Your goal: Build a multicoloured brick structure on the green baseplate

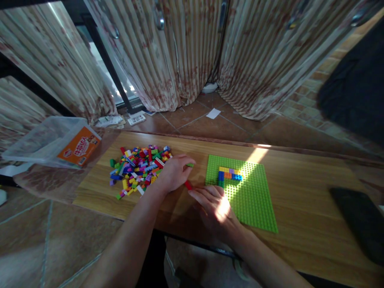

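My left hand is above the table near the right side of a pile of loose toy bricks. Its thumb and fingers pinch a small green brick. Just below and to the right, my right hand has its fingers bent and together, with a long red brick at the fingertips; part of this brick is hidden. The right hand partly covers the left edge of a green baseplate. On that plate, yellow, purple, blue and orange bricks form a joined, angled shape.
A clear plastic bin with an orange label stands left of the wooden table. A dark flat object lies at the table's right end. Curtains hang behind, and papers lie on the tiled floor.
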Tool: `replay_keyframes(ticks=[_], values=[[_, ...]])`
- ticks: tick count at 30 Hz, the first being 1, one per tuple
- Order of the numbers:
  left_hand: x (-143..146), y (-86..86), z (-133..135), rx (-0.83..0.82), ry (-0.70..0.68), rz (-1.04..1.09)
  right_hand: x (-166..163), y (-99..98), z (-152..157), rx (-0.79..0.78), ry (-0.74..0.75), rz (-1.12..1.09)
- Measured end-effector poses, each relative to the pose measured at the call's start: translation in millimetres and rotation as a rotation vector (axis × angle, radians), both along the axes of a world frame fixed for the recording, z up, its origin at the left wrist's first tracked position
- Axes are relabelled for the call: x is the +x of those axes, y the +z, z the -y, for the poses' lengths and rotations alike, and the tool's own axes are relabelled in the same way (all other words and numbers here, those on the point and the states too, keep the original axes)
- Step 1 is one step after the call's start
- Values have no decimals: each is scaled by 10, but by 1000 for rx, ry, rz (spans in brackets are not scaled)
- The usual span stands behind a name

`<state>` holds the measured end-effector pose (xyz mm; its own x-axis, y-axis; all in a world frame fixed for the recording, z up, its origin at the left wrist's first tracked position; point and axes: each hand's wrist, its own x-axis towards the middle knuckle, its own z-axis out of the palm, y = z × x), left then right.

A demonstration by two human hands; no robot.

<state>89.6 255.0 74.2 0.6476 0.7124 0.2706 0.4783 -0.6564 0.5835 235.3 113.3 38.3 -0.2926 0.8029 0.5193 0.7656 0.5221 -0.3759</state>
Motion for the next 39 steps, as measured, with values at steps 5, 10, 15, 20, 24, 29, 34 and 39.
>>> replay_keyframes(ticks=[5, 10, 15, 20, 24, 29, 34, 39], values=[[120, 29, 105, -96, -22, 212, 59, 87, 1, 51, -101, -67], [222, 31, 237, -263, -131, 283, 228, 157, -38, 81, -331, -197], [322, 9, 374, -297, -186, 311, 337, 168, -69, -77, -428, -428], [402, -22, 493, -158, -243, 282, 348, 226, -71, -190, -393, -569], [433, -66, 515, -99, -185, 248, 498, 300, -28, -258, -467, -582], [440, -141, 475, -113, -110, 220, 958, 340, 64, -275, -750, -491], [459, -166, 473, -118, -122, 187, 1164, 309, 93, -317, -784, -320], [471, -161, 488, -130, -121, 152, 1086, 281, 84, -287, -723, -139]])
